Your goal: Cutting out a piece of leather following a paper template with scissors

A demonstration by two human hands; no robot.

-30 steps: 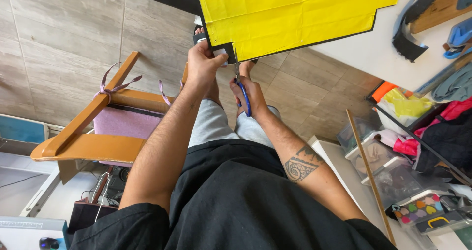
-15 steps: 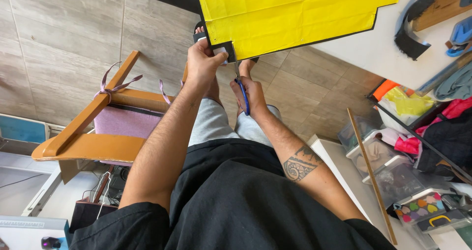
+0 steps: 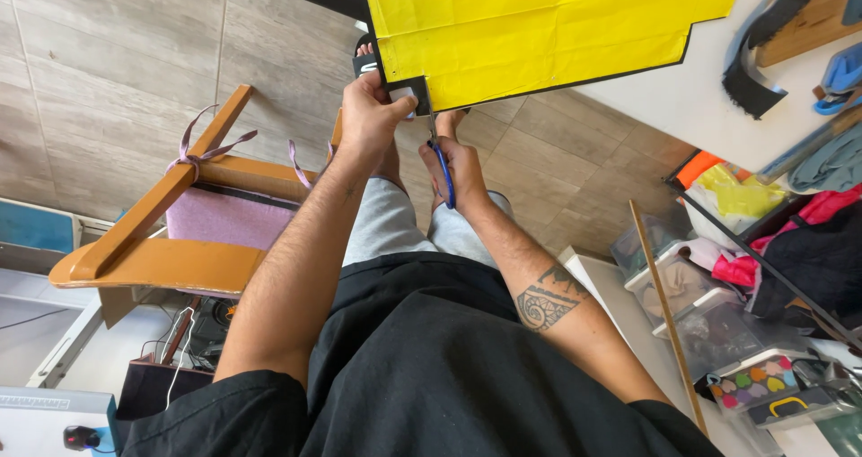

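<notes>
At the far left, a wooden chair (image 3: 153, 241) with a purple cushion (image 3: 229, 219) is standing on the tiled floor (image 3: 108, 53). Just right of it, the left hand (image 3: 370, 116) is pinching the black-edged lower corner of the yellow fabric sheet (image 3: 539, 26), which is hanging off the white table (image 3: 709, 98). Beside it, the right hand (image 3: 455, 165) is gripping blue-handled scissors (image 3: 442, 165), blades pointing up into that corner. The sheet is looking thin, light and floppy, so it probably needs holding taut close to the cut. Storage boxes (image 3: 691, 295) are sitting at right.
</notes>
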